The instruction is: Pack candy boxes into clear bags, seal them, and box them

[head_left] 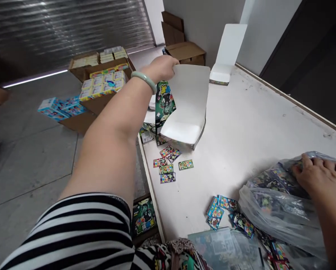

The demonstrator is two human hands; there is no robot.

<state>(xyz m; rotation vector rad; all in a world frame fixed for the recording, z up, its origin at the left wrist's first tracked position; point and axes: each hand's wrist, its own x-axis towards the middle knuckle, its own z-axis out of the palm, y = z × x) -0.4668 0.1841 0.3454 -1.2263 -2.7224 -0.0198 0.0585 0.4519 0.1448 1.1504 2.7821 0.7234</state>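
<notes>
The left hand (165, 67) is closed on the top edge of the raised flap of an open white-lined box (184, 125), pinching it near the corner. The box sits at the left side of the white table (226, 138), its front tilted toward the wearer. Green printed cardboard (165, 103) stands directly left of the flap; whether it belongs to the same box cannot be told.

The right hand (322, 176) lies on the clear plastic bag (280, 210) at the table's right side, fingers bent over its upper part. The bag contains many small packets. Whether this hand grips a packet or only the plastic cannot be told.

Six small colored packets (168, 168) lie in front of the box, five grouped and one slightly apart. Blue packets (215, 217) lie left of the bag, near a flat translucent sheet (226, 247) at the near edge. A second open white box (222, 71) stands farther back, near the wall.
</notes>
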